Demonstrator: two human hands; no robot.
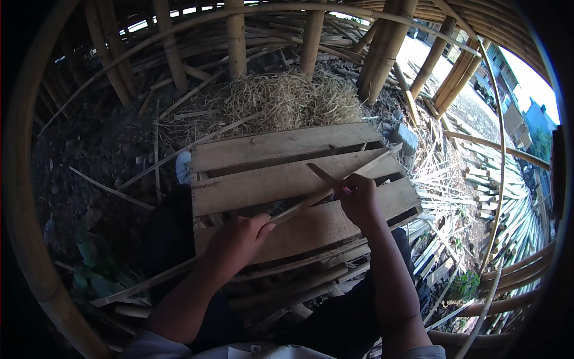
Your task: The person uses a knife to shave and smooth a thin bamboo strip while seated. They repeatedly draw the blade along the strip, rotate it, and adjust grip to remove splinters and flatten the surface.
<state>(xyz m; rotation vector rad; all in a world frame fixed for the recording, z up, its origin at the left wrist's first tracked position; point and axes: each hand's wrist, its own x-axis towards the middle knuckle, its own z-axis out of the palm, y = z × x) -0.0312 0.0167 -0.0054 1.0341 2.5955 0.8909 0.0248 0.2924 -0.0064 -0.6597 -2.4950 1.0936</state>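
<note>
My left hand (pixel 238 240) is closed around a long, thin bamboo strip (pixel 302 205). The strip slants from the lower left, under my left forearm, up to the right over a slatted wooden bench (pixel 263 190). In my right hand (pixel 359 200) is a knife (pixel 321 173), its blade pointing up and left, close to the strip. The fingers wrap round the handle and hide most of it. Whether the blade touches the strip, I cannot tell. Both hands are above the bench's planks, which have dark gaps between them.
Behind the bench lies a heap of pale shavings (pixel 287 102). Thick bamboo posts (pixel 385 54) stand beyond it. Many cut bamboo poles (pixel 514 224) lie in sunlight at the right. Loose strips litter the dark ground at the left. A bent bamboo rail (pixel 27 179) curves along the left edge.
</note>
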